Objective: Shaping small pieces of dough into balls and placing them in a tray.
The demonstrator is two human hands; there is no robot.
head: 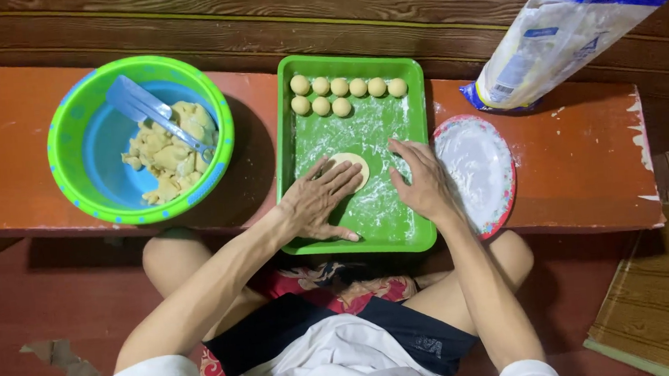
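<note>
A green rectangular tray (pixel 424 233) dusted with flour lies on a low orange bench. My left hand (pixel 318 201) lies flat, fingers spread, pressing on a flattened disc of pale dough (pixel 357 165) in the middle of the tray. My right hand (pixel 422 178) rests on the floured tray surface just right of the disc, fingers apart, holding nothing. Several small round dough balls (pixel 340 95) sit in two rows along the tray's far edge.
A green and blue bowl (pixel 71 120) at left holds crumbly dough and a blue spatula (pixel 144 107). A floured red-rimmed plate (pixel 480 162) sits right of the tray, with a bag of flour (pixel 548 47) behind it. The orange bench (pixel 584 163) fronts a wooden wall.
</note>
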